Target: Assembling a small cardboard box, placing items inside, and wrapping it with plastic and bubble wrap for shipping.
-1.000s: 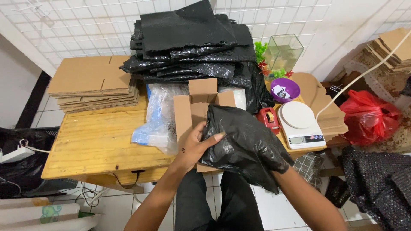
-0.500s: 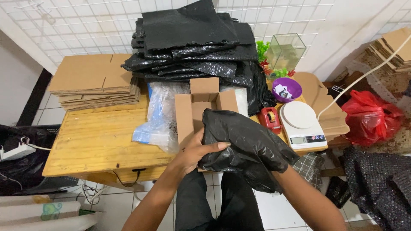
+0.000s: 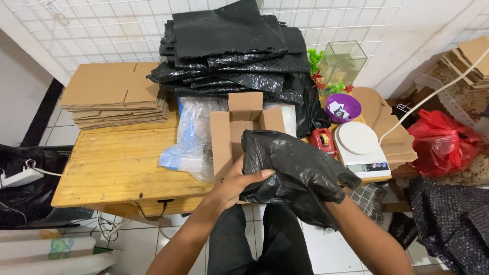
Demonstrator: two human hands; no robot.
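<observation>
Landmark: open cardboard box [image 3: 244, 127], flaps up, on the wooden bench [image 3: 117, 168].

Black plastic bag [image 3: 293, 175], crumpled, held just in front of the box, overlapping its near right corner. Left hand [image 3: 235, 184] grips the bag's left edge, fingers [image 3: 257, 176] curled shut on the plastic. Right hand is hidden beneath the bag; only the forearm shows, so its grip cannot be told.

Left of the box, touching it: clear plastic bags [image 3: 191, 140]. Behind the box: tall stack of black bubble-wrap sheets [image 3: 229, 51]. Far left of the box: pile of flattened cartons [image 3: 114, 94]. Right of the box: red tape dispenser [image 3: 324, 140], white digital scale [image 3: 359, 145], purple bowl [image 3: 343, 107].
</observation>
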